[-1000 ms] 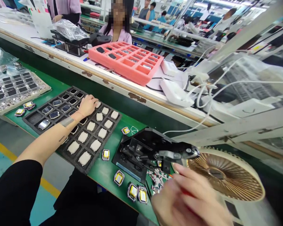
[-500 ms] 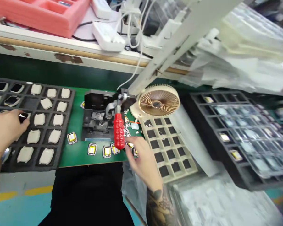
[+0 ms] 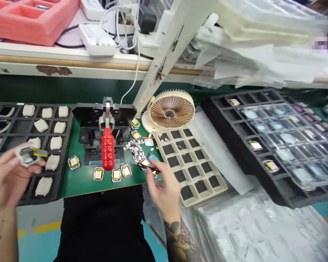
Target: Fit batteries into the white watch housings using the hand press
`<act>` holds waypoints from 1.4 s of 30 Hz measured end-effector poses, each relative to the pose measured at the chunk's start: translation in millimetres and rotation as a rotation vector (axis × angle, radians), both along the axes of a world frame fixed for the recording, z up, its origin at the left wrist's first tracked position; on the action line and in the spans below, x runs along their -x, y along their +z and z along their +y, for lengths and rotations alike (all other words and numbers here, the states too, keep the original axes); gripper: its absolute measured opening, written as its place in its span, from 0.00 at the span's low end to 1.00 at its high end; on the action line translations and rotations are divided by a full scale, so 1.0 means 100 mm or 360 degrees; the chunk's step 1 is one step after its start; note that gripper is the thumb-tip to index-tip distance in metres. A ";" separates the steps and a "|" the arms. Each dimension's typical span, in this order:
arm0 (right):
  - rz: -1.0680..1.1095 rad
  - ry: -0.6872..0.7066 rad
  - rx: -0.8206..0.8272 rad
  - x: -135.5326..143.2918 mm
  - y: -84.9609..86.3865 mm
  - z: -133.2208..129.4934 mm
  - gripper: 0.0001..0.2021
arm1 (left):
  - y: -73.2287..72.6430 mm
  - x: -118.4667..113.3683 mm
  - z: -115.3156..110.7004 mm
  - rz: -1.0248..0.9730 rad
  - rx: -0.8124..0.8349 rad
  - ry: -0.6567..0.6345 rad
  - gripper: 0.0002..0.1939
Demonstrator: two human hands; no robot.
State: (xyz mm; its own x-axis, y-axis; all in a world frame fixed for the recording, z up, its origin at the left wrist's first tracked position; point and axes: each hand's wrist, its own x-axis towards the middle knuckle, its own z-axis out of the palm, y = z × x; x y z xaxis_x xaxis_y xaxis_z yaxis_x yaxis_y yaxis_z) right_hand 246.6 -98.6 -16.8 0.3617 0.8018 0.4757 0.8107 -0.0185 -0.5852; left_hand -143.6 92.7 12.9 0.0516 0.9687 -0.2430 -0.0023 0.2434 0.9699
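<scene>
My left hand is closed on an opened smartwatch case, raised over the black foam tray. A dark piece with a yellow stripe juts from its right side. My right hand pinches dark tweezers, tips pointing left above the green mat. Under the tips lie a yellow-and-white watch part and a heap of small pale scraps. Left of that hand, more yellow-and-white parts lie along the mat's front edge.
A black clamp fixture with a red handle stands mid-mat. Behind and right are a round fan and a beige compartment tray. Farther right sits a black foam tray bearing clear plastic trays. A white post rises behind.
My left hand has lifted a watch case from the foam tray and turned it so its inside shows. The tweezers in my right hand now show clearly. The view has shifted.
</scene>
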 end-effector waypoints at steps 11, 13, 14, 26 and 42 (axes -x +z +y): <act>0.0118 0.0230 0.0111 0.01 -0.01 -0.11 0.11 | -0.33 -1.58 -0.88 -0.0580 0.0406 -0.0804 0.21; 0.0106 0.0262 0.0159 0.03 -0.09 -0.16 0.10 | -0.34 -1.63 -0.89 -0.0633 0.0409 -0.0825 0.21; 0.0126 0.0250 0.0127 0.04 -0.11 -0.18 0.11 | -0.34 -1.65 -0.88 -0.0648 0.0411 -0.0837 0.21; 0.0321 0.0353 -0.0463 0.40 -0.12 0.06 0.26 | -0.38 -1.80 -0.95 -0.0545 0.0407 -0.0906 0.26; 0.0286 0.0656 -0.0241 0.52 -0.24 0.28 0.24 | -0.45 -1.74 -0.89 -0.0664 0.0493 -0.0783 0.31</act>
